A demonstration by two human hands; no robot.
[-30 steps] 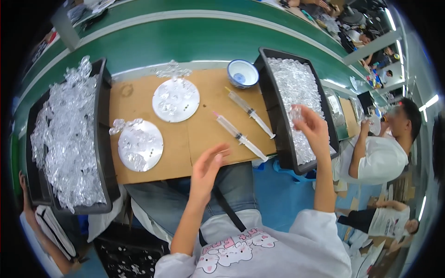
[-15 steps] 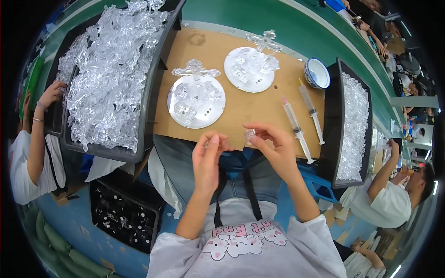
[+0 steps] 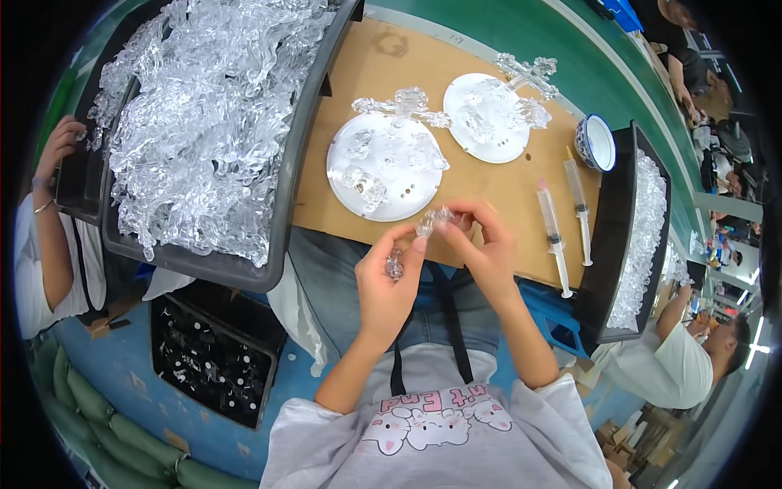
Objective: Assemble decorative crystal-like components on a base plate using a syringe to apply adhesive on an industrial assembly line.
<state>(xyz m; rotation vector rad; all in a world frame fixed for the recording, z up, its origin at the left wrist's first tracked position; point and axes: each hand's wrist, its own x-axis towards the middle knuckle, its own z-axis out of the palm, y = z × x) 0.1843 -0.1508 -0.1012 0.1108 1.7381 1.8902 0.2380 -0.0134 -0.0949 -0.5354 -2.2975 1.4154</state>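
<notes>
Clear plastic pcs [image 3: 434,218] sit btwn the fingertips of both hands, over the cardboard sheet's near edge, just beside the near disc; can't tell if it's one pc or two meeting. L hand [image 3: 383,289]: thumb + index fingers pinch them from the L side, & a small clear cluster [image 3: 394,265] shows in the curl of the same hand. R hand [image 3: 486,251]: thumb + index fingers grasp them from the R side, the other fingers bent.

Cardboard sheet [image 3: 489,186] lies on the green desk [image 3: 513,28]. On it, L to R: near white disc [image 3: 397,209] w/ clear shaped pcs on top & a clear cross-shaped pc [image 3: 406,104] at its far rim; then far white disc [image 3: 497,152], similarly loaded, w/ its own clear cross-shaped pc sticking out past the rim. R of these, two syringes lie roughly parallel, plungers twd the person: one pink-tipped [image 3: 551,228], one yellow-tipped [image 3: 578,200]. Blue-&-white bowl [image 3: 583,148] stands nr the far R corner, beside the R black bin [image 3: 612,248], which holds small clear bits [image 3: 643,248]. L black bin [image 3: 199,275] is heaped w/ bigger clear pcs [image 3: 212,122]. Co-worker's hand [image 3: 61,147] is by that bin's far L side.
</notes>
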